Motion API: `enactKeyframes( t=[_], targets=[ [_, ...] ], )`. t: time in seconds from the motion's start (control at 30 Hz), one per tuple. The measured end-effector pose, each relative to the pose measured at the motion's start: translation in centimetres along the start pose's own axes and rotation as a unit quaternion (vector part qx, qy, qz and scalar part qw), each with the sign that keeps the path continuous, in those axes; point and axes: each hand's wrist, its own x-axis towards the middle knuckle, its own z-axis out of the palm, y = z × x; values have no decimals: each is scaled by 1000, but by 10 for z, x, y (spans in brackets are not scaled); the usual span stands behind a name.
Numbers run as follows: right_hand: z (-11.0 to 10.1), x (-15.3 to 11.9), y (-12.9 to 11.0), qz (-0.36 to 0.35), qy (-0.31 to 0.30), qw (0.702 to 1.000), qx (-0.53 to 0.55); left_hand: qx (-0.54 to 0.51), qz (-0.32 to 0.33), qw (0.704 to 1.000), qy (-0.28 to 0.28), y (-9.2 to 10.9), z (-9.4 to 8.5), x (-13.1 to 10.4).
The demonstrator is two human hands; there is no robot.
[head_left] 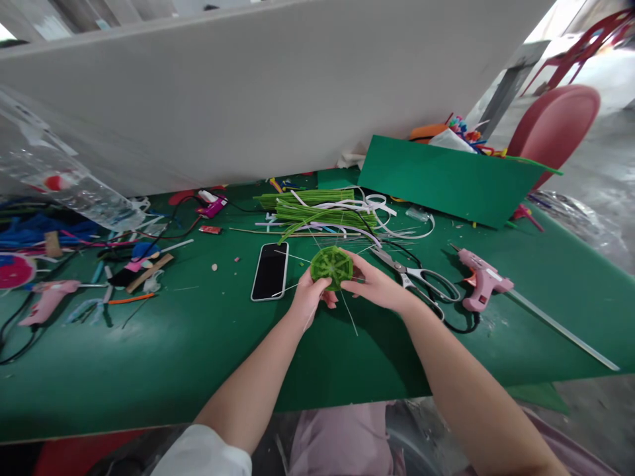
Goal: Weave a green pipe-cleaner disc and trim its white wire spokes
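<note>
Between my two hands, above the table, is a round green disc (331, 267) that looks woven from fuzzy pipe cleaners, with thin pale wires sticking out all round it. My left hand (312, 294) grips its left edge, thumb on top and fingers curled beneath. On the right edge, my right hand (370, 283) pinches it in the same way. Just beyond lies a bundle of green pipe cleaners (317, 210), with white and lilac strips (380, 206) across it. A phone (270, 271) with a dark screen is left of my hands, and metal scissors (421, 277) lie to the right.
A pink glue gun (483, 277) with a long glue stick rests at the right. Another pink glue gun (52, 299) lies far left, near a plastic bottle (74, 178) and craft scraps. A green board (446, 182) leans at the back right, before a grey partition (248, 99).
</note>
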Motion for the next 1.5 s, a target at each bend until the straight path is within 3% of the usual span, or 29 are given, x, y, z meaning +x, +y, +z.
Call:
enactKeyframes(
  t=[0.07,0.17,0.23,0.37,0.53,0.8,1.17,1.5],
  targets=[
    [-17,-5,-3,7,-34,999,8,-11,-13,1000,-2,2,-2,0],
    [-32,-7,-5,-5,88,996,33,-8,-32,999,-26,3,-2,-1],
    [-32,-6,-5,-9,146,988,46,9,-43,998,-42,2,-2,-2],
    [-19,-1,-5,10,163,986,39,61,-73,992,-81,-3,0,-3],
    [-12,1,-3,23,138,990,-3,86,-77,987,-114,-6,1,-4],
    [-13,1,0,51,107,993,24,27,-28,997,-69,-7,2,-2],
    [-10,2,-1,68,93,993,8,54,-13,998,-26,-2,4,-3],
    [-22,-9,-9,105,-32,989,98,117,7,985,-130,6,-6,-6]
  ],
)
